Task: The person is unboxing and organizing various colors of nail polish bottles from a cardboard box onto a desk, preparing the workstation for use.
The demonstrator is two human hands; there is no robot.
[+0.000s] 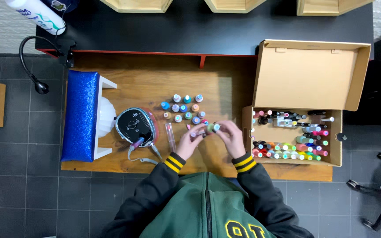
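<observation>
Both hands, the left hand (192, 137) and right hand (231, 136), are closing fingers around small polish bottles (213, 128) above the wooden table (146, 83), best kept upright beside the standing cluster (184, 108).

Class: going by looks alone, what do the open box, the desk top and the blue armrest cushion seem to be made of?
Open box: plain brown cardboard, matte, with folded flaps.
Desk top: probably wood or wood-look laminate, going by its warm brown grain.
Blue armrest cushion: likely vinyl or faux leather, glossy with a pebbled sheen.
</observation>
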